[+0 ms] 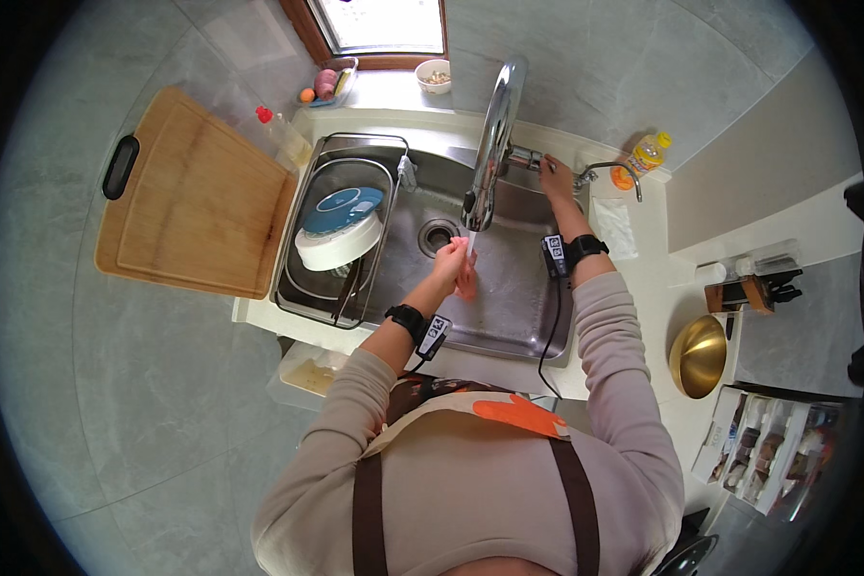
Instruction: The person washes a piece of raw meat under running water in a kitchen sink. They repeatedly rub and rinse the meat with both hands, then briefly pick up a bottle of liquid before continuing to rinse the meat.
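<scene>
My left hand [449, 265] grips a wet pink cloth [466, 281] over the stainless steel sink [504, 309]. Water runs from the tall chrome faucet [498, 122] onto the cloth, whose lower end hangs toward the basin floor. Up at the faucet's right side, my right hand [556, 180] is closed around the end of its lever handle [527, 156]. Just left of the cloth is the round drain [438, 236]. The fingers of my left hand hide part of the cloth.
A dish rack [331, 135] across the sink's left side holds a blue plate [345, 210] and a white bowl [338, 245]. Left of it stands a wooden cutting board [194, 201]. A small curved tap [615, 165], a yellow-capped bottle [644, 158] and a gold bowl [698, 356] are to the right.
</scene>
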A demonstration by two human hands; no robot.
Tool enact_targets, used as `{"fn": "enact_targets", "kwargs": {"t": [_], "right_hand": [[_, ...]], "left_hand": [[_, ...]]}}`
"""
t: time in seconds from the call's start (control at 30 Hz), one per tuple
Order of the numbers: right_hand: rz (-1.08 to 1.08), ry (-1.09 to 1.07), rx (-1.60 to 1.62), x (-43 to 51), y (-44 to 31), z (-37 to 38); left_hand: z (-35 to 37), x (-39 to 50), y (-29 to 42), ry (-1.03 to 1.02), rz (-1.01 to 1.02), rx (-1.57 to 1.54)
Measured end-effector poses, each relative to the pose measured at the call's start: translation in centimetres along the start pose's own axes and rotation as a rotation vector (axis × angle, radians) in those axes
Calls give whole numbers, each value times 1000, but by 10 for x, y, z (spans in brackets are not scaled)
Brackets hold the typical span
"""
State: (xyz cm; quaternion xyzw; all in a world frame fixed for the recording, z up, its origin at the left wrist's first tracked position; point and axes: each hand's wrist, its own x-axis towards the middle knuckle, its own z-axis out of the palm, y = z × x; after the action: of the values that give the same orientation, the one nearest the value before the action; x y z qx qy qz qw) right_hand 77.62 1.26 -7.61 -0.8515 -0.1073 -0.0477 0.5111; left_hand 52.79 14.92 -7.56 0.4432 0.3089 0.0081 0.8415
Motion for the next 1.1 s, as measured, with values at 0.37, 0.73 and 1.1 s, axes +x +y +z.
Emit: {"fn": "enact_targets", "kwargs": {"t": [0.37, 0.73, 1.1], "right_hand": [[45, -18, -176, -17, -54, -19], [268, -140, 68, -4, -40, -17], [127, 139, 135, -12, -16, 1]], "left_hand": [[1, 10, -2, -42, -71, 151], [1, 13, 0, -98, -23, 188], [11, -5, 11, -97, 88, 343]]}}
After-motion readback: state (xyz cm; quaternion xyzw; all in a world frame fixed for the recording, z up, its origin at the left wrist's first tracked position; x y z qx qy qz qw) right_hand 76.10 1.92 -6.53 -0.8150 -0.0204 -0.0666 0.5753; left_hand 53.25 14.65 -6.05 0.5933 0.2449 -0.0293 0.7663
